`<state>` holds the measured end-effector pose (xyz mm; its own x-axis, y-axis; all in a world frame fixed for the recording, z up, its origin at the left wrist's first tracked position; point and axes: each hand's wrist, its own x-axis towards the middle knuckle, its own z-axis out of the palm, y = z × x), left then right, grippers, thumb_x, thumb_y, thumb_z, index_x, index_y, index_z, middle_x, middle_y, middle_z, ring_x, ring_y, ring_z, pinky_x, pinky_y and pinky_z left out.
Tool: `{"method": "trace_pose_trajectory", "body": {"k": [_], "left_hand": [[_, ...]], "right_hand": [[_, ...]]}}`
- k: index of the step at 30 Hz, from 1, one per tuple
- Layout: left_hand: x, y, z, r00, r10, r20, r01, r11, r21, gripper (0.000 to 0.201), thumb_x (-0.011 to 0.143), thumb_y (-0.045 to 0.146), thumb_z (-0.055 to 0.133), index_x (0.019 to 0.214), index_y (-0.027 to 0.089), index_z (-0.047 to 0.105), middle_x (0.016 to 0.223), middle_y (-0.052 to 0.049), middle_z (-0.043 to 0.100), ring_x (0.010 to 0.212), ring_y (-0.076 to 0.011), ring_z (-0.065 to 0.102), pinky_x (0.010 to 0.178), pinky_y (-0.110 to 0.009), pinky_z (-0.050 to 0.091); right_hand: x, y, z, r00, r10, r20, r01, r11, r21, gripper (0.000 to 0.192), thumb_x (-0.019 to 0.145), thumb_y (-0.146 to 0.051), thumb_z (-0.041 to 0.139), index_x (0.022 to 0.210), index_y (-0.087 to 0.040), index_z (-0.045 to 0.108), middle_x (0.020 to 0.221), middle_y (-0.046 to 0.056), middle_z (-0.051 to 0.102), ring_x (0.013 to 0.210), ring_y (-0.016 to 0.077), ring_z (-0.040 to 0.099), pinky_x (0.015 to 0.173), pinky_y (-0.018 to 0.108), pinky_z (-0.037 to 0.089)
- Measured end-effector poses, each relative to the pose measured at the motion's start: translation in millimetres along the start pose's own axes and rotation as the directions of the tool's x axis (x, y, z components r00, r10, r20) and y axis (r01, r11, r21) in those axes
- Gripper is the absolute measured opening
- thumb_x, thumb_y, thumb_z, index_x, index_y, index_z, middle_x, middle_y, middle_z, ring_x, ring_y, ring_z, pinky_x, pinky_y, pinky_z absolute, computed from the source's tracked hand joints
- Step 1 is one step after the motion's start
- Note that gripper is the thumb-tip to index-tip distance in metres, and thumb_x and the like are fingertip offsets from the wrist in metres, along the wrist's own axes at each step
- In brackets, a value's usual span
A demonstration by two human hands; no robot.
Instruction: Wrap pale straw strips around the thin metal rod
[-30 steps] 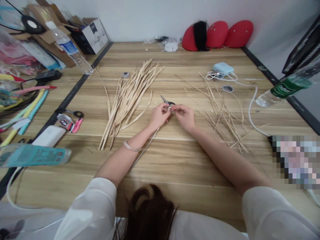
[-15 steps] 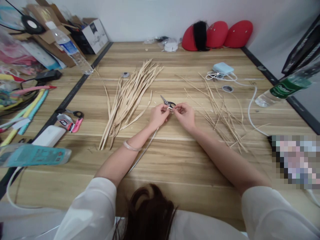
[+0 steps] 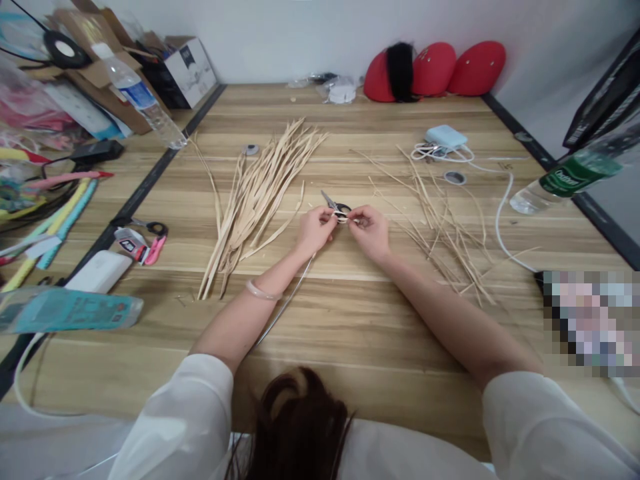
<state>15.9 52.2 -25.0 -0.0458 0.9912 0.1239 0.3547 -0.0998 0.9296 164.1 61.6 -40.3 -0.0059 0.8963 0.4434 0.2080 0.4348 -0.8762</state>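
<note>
My left hand [image 3: 316, 230] and my right hand [image 3: 370, 233] are close together over the middle of the table, fingertips pinched. A short pale strip [image 3: 342, 215] stretches between the two pinches; it looks like the dried straw nearby. A thin metal wire [image 3: 289, 299] runs from under my left hand down towards the table's front. Just beyond the fingers lies a pair of scissors [image 3: 329, 199] with dark handles, partly covered by my hands. To the left spreads a bundle of flat straw strips [image 3: 265, 193]. Thinner, scattered straw strands [image 3: 440, 227] lie to the right.
A water bottle [image 3: 565, 177] and a light blue charger [image 3: 446, 137] with white cable are at the right. On the left are a teal bottle [image 3: 75, 310], a white power bank [image 3: 103, 270] and more scissors [image 3: 153, 227]. Red caps [image 3: 433, 70] stand by the wall.
My hands have drawn slightly apart, the left moving a little left, so more of the pale strip shows between them. The other things have stayed where they were.
</note>
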Motion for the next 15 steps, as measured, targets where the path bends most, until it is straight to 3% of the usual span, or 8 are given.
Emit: {"method": "trace_pose_trajectory", "body": {"k": [8, 15], "left_hand": [[-0.4, 1.3, 0.4, 1.000, 0.000, -0.010, 0.000, 1.000, 0.026, 0.025, 0.080, 0.030, 0.060, 0.096, 0.013, 0.065, 0.076, -0.005, 0.070, 0.038, -0.0052, 0.053, 0.041, -0.017, 0.039], [-0.3, -0.5, 0.8, 1.000, 0.006, -0.009, -0.006, 1.000, 0.024, 0.024, 0.080, 0.031, 0.060, 0.096, 0.014, 0.065, 0.074, -0.003, 0.069, 0.039, -0.0059, 0.053, 0.042, -0.018, 0.040]], "right_hand": [[-1.9, -9.3, -1.5, 0.980, -0.192, -0.052, 0.190, 0.981, -0.033, 0.013, 0.067, -0.011, 0.052, 0.072, -0.020, 0.061, 0.072, 0.001, 0.059, 0.070, 0.0141, 0.055, 0.067, 0.029, 0.045], [-4.8, -19.9, -3.6, 0.977, -0.199, -0.080, 0.190, 0.977, -0.100, 0.011, 0.067, -0.014, 0.050, 0.069, -0.023, 0.057, 0.069, 0.001, 0.057, 0.070, 0.0154, 0.054, 0.066, 0.031, 0.045]]}}
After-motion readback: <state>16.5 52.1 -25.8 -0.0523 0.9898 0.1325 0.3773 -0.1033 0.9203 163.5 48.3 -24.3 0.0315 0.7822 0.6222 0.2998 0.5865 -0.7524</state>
